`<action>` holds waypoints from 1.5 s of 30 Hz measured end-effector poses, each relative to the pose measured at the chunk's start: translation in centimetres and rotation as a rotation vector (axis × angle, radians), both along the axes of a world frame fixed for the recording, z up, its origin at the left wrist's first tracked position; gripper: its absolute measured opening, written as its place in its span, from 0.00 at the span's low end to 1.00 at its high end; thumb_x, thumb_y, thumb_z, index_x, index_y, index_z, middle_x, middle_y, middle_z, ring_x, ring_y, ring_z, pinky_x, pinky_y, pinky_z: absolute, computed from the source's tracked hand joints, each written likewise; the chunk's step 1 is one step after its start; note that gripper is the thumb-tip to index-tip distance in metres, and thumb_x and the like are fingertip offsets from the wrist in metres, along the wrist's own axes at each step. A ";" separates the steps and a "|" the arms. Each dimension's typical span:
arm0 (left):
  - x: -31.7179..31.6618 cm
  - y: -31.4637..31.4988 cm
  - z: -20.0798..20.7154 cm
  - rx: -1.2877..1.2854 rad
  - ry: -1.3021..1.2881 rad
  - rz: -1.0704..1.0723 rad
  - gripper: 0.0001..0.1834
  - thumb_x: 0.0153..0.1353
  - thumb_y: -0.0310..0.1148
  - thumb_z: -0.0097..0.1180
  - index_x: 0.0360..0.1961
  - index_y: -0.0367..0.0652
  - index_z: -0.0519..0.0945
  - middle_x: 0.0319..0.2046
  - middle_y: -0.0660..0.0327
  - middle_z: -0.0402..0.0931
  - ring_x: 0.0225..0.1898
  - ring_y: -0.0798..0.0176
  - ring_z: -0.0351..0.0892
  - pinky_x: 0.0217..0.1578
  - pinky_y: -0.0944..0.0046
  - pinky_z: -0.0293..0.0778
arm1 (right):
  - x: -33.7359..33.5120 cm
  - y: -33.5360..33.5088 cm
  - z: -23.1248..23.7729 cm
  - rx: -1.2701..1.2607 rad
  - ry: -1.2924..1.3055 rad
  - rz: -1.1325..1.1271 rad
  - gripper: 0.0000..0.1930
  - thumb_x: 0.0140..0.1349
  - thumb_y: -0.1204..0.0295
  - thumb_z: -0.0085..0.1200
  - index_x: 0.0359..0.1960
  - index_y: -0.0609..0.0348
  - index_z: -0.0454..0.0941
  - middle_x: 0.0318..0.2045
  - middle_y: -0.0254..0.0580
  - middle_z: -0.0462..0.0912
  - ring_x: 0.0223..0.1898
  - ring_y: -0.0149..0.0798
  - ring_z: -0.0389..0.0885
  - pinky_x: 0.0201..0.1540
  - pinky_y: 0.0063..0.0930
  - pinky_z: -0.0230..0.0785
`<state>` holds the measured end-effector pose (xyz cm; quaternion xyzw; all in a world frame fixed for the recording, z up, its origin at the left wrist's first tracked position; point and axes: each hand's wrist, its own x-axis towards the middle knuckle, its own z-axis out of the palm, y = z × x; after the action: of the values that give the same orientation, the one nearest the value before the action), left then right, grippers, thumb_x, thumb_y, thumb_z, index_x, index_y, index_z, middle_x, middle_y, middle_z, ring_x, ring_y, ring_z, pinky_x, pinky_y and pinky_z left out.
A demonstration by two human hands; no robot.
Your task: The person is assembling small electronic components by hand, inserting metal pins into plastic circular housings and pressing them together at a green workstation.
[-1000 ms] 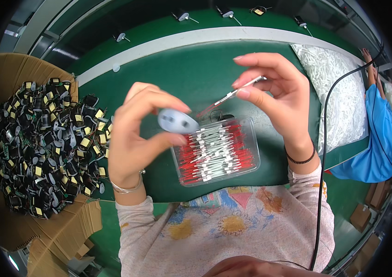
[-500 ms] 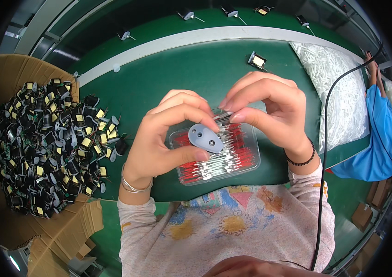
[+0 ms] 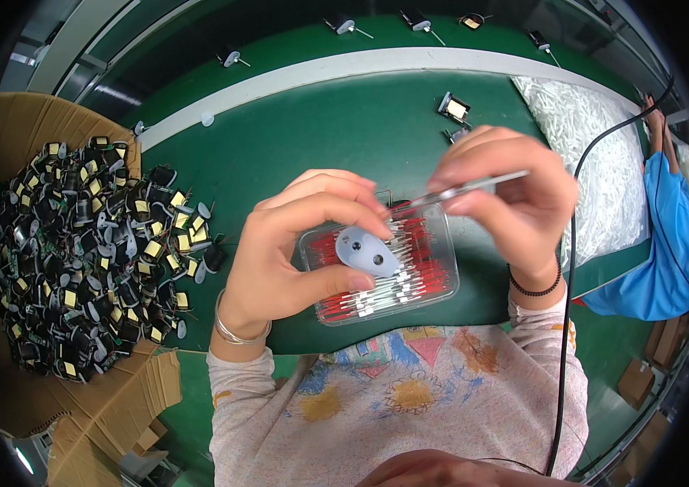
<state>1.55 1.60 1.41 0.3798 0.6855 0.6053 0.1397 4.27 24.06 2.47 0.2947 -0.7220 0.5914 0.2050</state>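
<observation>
My left hand (image 3: 279, 252) is closed, thumb and fingers pinching a small unit with a smooth grey teardrop-shaped end plate (image 3: 367, 251) that has round holes in it. The rest of that unit is mostly hidden by my fingers. Slightly blurred, my right hand (image 3: 515, 195) grips a slim grey stick-like tool (image 3: 486, 182), whose tip points toward the fingers of my left hand. A thin red piece shows near that tip. Beneath both hands stands a clear plastic box (image 3: 447, 294), filled with red-and-white wire leads (image 3: 377, 296).
At left, a cardboard box (image 3: 16, 118) holds a heap of black-and-grey units (image 3: 93, 252). Similar units lie near my right hand (image 3: 453, 106) and on the far green strip (image 3: 346, 27). A bag of white pieces (image 3: 596, 178), a black cable (image 3: 569, 268) and a person's blue sleeve (image 3: 657, 252) are at right.
My right hand has moved right, and the grey stick now shows in it. My left hand dipped slightly with the unit. Units on the far strip shifted right.
</observation>
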 end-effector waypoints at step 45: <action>2.1 2.0 -1.3 -0.168 0.847 0.548 0.23 0.44 0.24 0.68 0.39 0.43 0.68 0.33 0.56 0.82 0.44 0.59 0.80 0.49 0.58 0.61 | 3.4 -1.5 -0.4 0.296 0.398 -0.311 0.18 0.31 0.80 0.70 0.29 0.64 0.80 0.26 0.40 0.82 0.28 0.38 0.82 0.28 0.22 0.75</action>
<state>3.69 3.58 0.13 0.3854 0.8027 0.3554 -0.2842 7.68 22.56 2.03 0.3175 -0.7826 0.3715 0.3857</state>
